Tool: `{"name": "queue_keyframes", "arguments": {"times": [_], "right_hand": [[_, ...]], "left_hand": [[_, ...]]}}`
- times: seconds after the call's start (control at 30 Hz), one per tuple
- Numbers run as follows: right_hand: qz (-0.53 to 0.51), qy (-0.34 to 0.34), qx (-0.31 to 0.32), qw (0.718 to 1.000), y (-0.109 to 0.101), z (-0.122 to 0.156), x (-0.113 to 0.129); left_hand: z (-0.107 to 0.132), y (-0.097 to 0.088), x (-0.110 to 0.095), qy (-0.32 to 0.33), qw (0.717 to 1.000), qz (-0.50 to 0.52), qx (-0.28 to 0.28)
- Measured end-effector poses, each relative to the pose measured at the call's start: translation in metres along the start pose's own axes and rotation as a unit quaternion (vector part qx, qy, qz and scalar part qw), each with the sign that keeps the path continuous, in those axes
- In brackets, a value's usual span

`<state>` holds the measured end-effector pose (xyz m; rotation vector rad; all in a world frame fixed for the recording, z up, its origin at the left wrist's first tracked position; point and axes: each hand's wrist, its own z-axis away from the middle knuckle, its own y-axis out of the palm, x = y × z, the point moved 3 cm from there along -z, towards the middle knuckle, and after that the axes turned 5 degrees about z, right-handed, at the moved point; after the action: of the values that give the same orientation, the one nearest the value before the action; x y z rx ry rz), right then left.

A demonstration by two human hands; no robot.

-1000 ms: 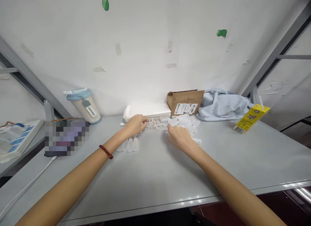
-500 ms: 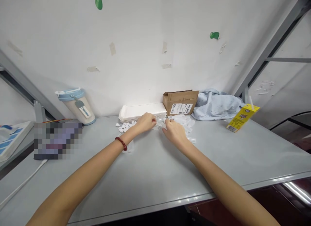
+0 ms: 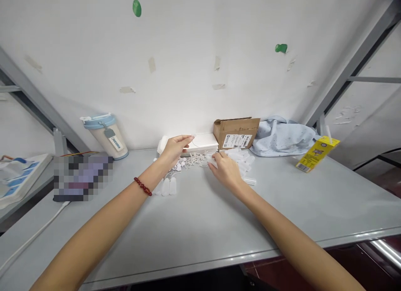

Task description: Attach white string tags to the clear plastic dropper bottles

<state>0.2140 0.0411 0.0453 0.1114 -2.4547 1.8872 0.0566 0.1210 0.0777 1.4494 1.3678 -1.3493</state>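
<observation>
My left hand [image 3: 175, 150], with a red bead bracelet on its wrist, is raised over the front of a white stack [image 3: 205, 142]. Its thumb and forefinger pinch a thin white cord. Lower and to the right, my right hand [image 3: 228, 170] has closed fingers on a small clear plastic piece [image 3: 205, 162]. Between the hands lies a heap of whitish cords [image 3: 196, 159]. Small white pieces [image 3: 179, 164] are scattered below my left hand. Several clear rounded plastic sleeves [image 3: 169, 186] lie side by side nearer me. More clear sleeves [image 3: 246, 158] are piled beyond my right hand.
A cardboard box [image 3: 237, 134] and light blue cloth [image 3: 282, 136] stand along the wall. A yellow drink carton [image 3: 318, 154] tilts at the right. On the left are a blue-lidded cup [image 3: 108, 136], a blurred-out device [image 3: 83, 178] and its white cable [image 3: 34, 232].
My left hand has moved up and left, away from my right hand, drawing the cord with it. The cord heap and the row of sleeves show more now. The view has shifted slightly.
</observation>
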Motion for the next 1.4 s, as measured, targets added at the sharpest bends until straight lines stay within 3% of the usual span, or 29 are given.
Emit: {"name": "queue_keyframes", "arguments": {"times": [0.17,0.3,0.5,0.63,1.17,1.4], "right_hand": [[-0.026,-0.051,-0.011,0.998,-0.002,0.004,0.006],[-0.039,-0.116,-0.006,0.992,-0.001,0.011,0.016],[-0.069,-0.223,-0.003,0.972,0.009,0.026,0.036],[-0.090,-0.257,0.012,0.962,0.013,0.032,0.042],[-0.151,-0.262,-0.013,0.953,0.019,0.037,0.041],[-0.205,-0.269,-0.019,0.941,0.017,0.039,0.043]], "left_hand": [[0.028,-0.010,-0.002,-0.061,0.995,0.052,0.066],[0.059,-0.018,0.004,-0.129,0.985,-0.012,0.111],[0.082,-0.025,0.017,-0.061,0.986,-0.123,0.096],[0.089,-0.025,0.022,-0.065,0.981,-0.147,0.104],[0.095,-0.023,0.016,-0.056,0.976,-0.191,0.084],[0.096,-0.023,0.019,-0.057,0.982,-0.154,0.090]]}}
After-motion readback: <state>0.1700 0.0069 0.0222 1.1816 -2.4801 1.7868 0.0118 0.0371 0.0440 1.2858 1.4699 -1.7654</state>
